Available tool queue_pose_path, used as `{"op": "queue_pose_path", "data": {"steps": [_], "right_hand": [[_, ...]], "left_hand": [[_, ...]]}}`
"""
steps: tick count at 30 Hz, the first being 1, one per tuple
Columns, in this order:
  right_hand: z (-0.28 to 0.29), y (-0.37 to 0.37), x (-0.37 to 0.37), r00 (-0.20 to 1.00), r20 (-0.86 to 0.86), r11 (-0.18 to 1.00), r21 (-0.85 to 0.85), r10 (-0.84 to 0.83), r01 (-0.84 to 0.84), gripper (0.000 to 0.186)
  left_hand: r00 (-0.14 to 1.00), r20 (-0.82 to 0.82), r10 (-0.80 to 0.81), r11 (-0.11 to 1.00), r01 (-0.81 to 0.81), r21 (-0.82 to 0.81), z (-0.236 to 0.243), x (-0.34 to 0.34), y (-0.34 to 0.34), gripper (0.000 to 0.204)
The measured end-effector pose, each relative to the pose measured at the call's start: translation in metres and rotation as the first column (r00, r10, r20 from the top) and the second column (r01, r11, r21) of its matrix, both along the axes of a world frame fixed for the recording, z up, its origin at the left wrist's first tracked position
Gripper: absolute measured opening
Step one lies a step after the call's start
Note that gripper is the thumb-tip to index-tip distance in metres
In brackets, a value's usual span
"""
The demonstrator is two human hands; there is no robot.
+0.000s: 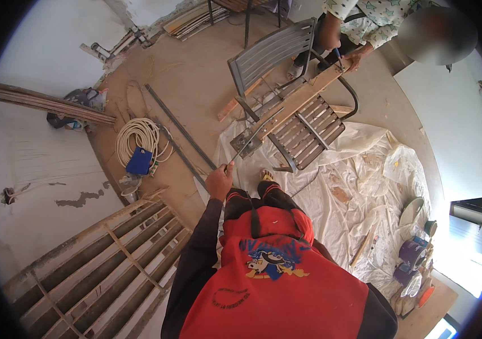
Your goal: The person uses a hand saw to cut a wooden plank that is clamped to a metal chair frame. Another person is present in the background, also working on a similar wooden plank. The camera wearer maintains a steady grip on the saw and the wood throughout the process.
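Just short of the slatted chair, I have the left hand with fingers curled round a thin rod slanting toward the board, likely light, stiff, best held near its end, the right hand unseen.

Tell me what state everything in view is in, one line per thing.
Left hand: closed around the thin rod
Right hand: not in view
Thin rod: held at its near end
Wooden plank: lying across the slatted chair
Slatted chair: unoccupied
Plastic sheet: spread out, wrinkled
Pale cable: coiled
Dark bars: lying on the floor
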State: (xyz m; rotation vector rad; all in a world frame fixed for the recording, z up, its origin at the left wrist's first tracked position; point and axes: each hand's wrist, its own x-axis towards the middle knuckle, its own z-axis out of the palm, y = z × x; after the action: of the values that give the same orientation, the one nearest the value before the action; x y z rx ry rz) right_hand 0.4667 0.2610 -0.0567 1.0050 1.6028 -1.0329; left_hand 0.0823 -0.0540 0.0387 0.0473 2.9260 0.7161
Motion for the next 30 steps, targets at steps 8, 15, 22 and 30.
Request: {"op": "queue_pose_path", "data": {"steps": [8,15,22,30], "right_hand": [[-0.060,0.088,-0.031,0.986,-0.041,0.986,0.038,0.162,-0.160,0.025],[-0.046,0.151,-0.066,0.896,-0.383,0.974,0.080,0.225,-0.211,0.027],[0.075,0.144,-0.138,0.973,-0.229,0.999,0.039,-0.028,0.038,0.029],[0.105,0.139,-0.148,0.965,-0.227,0.989,0.041,-0.128,0.141,0.030]], "left_hand": [[0.999,0.031,0.028,0.999,-0.027,-0.039,0.007,0.005,0.013,0.048],[1.000,-0.004,0.017,0.998,-0.018,-0.056,0.011,0.005,0.015,0.052],[0.992,0.118,-0.044,0.999,0.048,-0.025,0.012,-0.017,0.014,0.053],[0.998,0.054,-0.044,0.998,0.046,-0.037,0.015,-0.025,0.031,0.053]]}}
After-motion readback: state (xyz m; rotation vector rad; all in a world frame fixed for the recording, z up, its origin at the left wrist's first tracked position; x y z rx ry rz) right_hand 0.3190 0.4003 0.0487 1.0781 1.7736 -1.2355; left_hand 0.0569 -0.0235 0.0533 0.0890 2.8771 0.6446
